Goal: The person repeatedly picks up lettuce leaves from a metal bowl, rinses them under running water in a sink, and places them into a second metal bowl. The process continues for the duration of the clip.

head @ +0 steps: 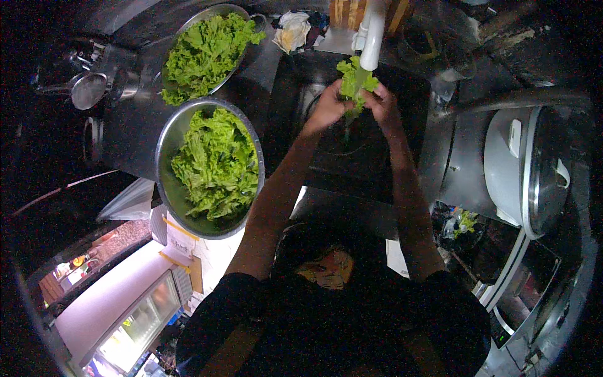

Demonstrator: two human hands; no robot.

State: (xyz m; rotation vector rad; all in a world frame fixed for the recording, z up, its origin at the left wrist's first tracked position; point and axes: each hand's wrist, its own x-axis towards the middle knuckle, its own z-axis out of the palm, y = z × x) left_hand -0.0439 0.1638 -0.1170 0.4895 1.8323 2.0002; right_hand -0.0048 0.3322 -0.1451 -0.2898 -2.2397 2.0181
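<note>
Both my hands hold one green lettuce leaf (351, 82) beneath the white faucet spout (372, 49), over a dark sink (301, 165). My left hand (330, 106) pinches the leaf's left side. On its right side my right hand (380, 103) grips it with bent fingers. Water seems to run over the leaf and down into the basin. To the left, a steel bowl (162, 174) contains a heap of lettuce leaves (219, 165). Behind that bowl, more lettuce (207, 52) fills a metal colander or bowl with a loop handle (256, 19).
A large white lidded appliance (506, 160), perhaps a rice cooker, stands on the right. Below it, a dark bag (447, 226) holds scraps. A mesh strainer (89, 89) lies at the far left. Crumpled paper (292, 33) sits behind the sink, near a wooden block (346, 16).
</note>
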